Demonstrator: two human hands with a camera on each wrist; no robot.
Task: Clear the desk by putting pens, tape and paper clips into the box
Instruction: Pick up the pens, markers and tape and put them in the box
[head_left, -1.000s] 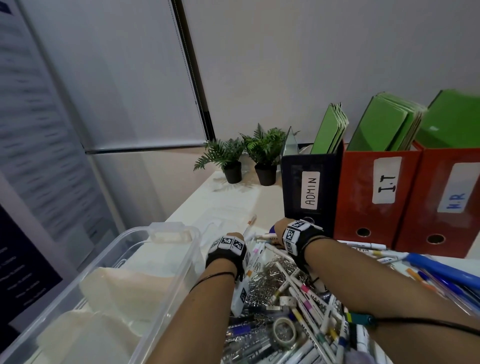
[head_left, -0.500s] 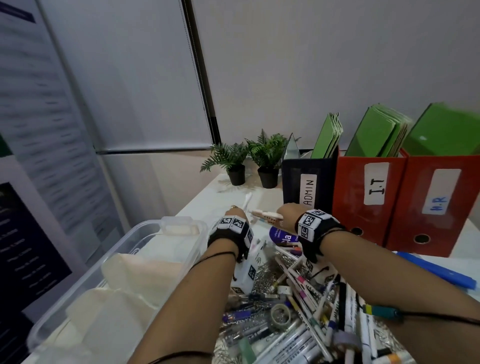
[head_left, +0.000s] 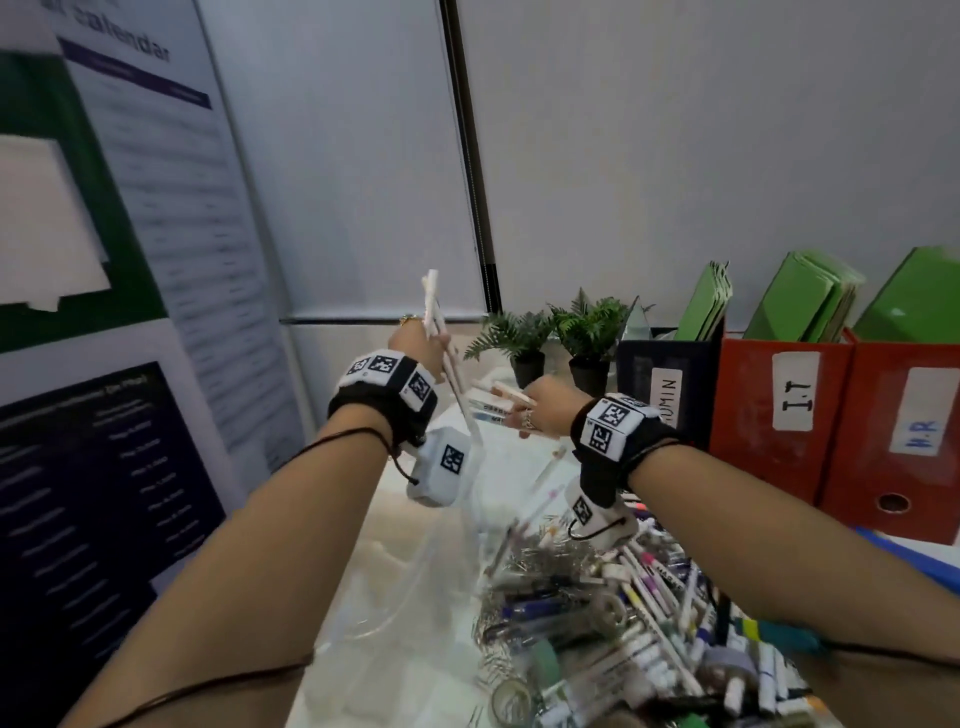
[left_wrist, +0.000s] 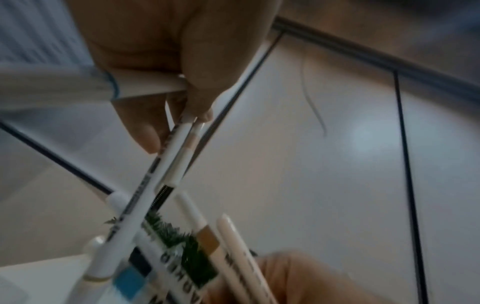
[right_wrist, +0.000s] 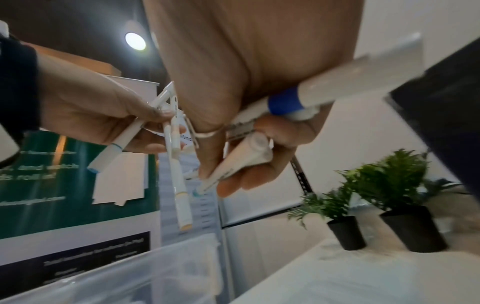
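Above the bench: both hands are raised over the near edge of the box, each holding pens.
Left hand (head_left: 415, 345): its grip is closed round a small bundle of white pens (head_left: 441, 343); the bundle stands steeply, its upper ends above the hand and lower ends reaching down toward the box.
Left grip, close up: thumb and fingers (left_wrist: 145, 123) pinch the white barrels in the left wrist view; one barrel carries a thin blue ring.
Right hand (head_left: 545, 410): its grip is curled round several pens (head_left: 498, 400) lying roughly level, tips pointing toward the left hand.
Right grip, close up: one held pen has a broad blue band (right_wrist: 285, 102); a cream-coloured one sits lower in the fingers.
Box (right_wrist: 145, 273): clear plastic, at the left of the bench, directly below the left hand's pens.
Pile on bench (head_left: 639, 613): many more pens, paper clips (head_left: 540, 558) and a roll of tape (head_left: 511, 701) lie heaped to the right of the box, under the right forearm.
Behind: two small potted plants (head_left: 561, 338) and file holders with green folders (head_left: 779, 410).
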